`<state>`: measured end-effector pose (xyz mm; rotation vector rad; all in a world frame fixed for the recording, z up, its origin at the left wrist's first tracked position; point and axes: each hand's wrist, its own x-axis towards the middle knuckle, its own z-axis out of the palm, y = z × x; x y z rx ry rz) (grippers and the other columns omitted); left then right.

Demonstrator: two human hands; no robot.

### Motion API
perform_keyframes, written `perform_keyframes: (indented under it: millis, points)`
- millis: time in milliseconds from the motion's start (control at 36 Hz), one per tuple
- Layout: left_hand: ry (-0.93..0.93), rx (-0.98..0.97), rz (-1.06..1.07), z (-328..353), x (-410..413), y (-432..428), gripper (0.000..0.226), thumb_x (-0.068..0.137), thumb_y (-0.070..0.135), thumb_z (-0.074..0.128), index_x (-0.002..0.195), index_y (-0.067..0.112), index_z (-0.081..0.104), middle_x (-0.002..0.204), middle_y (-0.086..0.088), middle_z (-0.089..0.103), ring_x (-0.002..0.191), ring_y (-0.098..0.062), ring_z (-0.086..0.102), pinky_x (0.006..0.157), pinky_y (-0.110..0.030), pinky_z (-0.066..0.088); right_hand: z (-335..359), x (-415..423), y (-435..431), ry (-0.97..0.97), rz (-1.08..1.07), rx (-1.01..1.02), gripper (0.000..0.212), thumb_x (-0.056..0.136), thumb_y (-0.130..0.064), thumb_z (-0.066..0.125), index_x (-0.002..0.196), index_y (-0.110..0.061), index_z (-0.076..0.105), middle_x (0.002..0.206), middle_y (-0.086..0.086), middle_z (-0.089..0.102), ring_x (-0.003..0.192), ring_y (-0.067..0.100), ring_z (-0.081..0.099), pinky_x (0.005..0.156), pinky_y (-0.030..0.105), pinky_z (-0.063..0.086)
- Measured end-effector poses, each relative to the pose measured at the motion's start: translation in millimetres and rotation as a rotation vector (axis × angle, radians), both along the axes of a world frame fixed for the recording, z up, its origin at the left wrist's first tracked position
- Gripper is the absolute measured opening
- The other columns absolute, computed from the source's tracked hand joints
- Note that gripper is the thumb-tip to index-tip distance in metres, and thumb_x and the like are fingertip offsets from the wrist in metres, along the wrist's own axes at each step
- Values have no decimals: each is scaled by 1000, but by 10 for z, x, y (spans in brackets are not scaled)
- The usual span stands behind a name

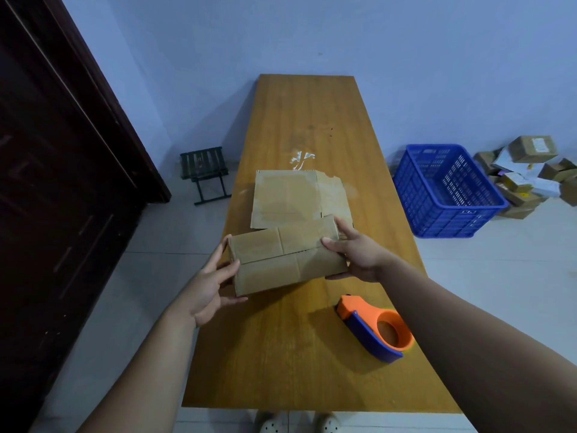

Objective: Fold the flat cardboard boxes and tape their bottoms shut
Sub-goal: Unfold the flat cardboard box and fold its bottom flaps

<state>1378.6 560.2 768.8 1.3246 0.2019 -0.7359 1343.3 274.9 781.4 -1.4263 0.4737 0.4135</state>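
Folded box point(287, 260) sits just over the table point(306, 114), flaps toward me. Left hand point(209, 285) presses one end flat-fingered and right hand point(359, 254) pinches the other, guessing to hold the seam closed for taping.

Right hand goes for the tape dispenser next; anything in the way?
Nothing visible. The tape dispenser lies on bare table, nearer the person than the folded box, which the right hand grips and the left hand steadies.

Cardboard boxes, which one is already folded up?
The box held between left hand and right hand, flaps closed; the flat cardboard lies behind it.
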Motion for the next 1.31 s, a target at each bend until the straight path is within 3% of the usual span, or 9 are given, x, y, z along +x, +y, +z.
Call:
perform_keyframes:
  millis: [83, 194, 389, 694, 917, 1028, 1139, 1250, 1306]
  points:
    - [180, -109, 57, 9, -9, 31, 56, 78, 58, 54, 130, 39, 51, 138, -14, 47, 121, -38, 49, 80, -52, 54, 49, -16, 26, -75, 44, -16, 65, 93, -20, 63, 141, -51, 32, 135, 4, 44, 112, 34, 56, 82, 56, 56]
    - [423, -91, 1, 21, 46, 76, 86, 64, 84, 43, 127, 28, 56, 128, -23, 57, 115, -47, 53, 90, -62, 46, 119, -10, 66, -137, 100, -28, 70, 94, -16, 62, 147, -45, 28, 130, 8, 50, 110, 31, 60, 93, 57, 50]
    - [543, -167, -122, 91, -48, 26, 83, 67, 78, 50, 127, 21, 56, 123, -26, 60, 106, -51, 58, 50, -42, 59, 294, -48, -27, -254, 198, -8, 51, 97, -8, 53, 128, -48, 44, 124, 1, 53, 105, 23, 60, 95, 52, 50]
    - [587, -379, 268, 38, -240, -197, 48, 82, 49, 59, 110, 10, 57, 103, -20, 58, 91, -35, 55, 60, -43, 58, 271, -33, -102, -280, 308, 35, 53, 93, -5, 57, 124, -46, 47, 137, 3, 42, 124, 36, 48, 101, 55, 45]
    - [542, -374, 319, 18, -185, -216, 55, 67, 40, 69, 113, 12, 56, 109, -20, 56, 96, -35, 53, 61, -43, 58, 76, -24, 0, -294, 247, -83, 58, 82, -32, 71, 124, -59, 42, 151, 5, 24, 141, 36, 24, 110, 56, 34]
    - [497, -302, 323, 2, -155, -191, 58, 64, 39, 71, 112, 11, 56, 112, -20, 55, 100, -35, 53, 61, -41, 59, 91, -86, 12, -314, 306, -373, 76, 90, -18, 67, 141, -51, 21, 138, -12, 28, 120, 14, 41, 90, 18, 44]
    - [302, -178, 183, -83, -81, -71, 75, 65, 38, 81, 131, 23, 49, 130, -19, 48, 113, -37, 50, 66, -42, 57, 28, -136, 45, -307, 382, -815, 91, 82, -21, 75, 149, -36, 16, 134, -5, 42, 121, 23, 48, 95, 34, 47]
    - [-6, -65, -93, -84, -94, -63, 109, 38, 48, 92, 131, 53, 34, 132, -9, 46, 116, -38, 49, 75, -48, 55, -115, -185, 152, -138, 258, -866, 113, 79, -25, 79, 154, -26, -6, 129, 8, 54, 112, 26, 56, 92, 37, 49]
    - [-65, -14, -147, -100, -125, -66, 124, 32, 54, 92, 135, 56, 23, 131, -5, 47, 115, -33, 51, 79, -49, 56, -204, -206, 185, -49, 253, -898, 107, 77, -26, 80, 153, -21, 6, 120, 7, 59, 104, 25, 59, 86, 36, 51]
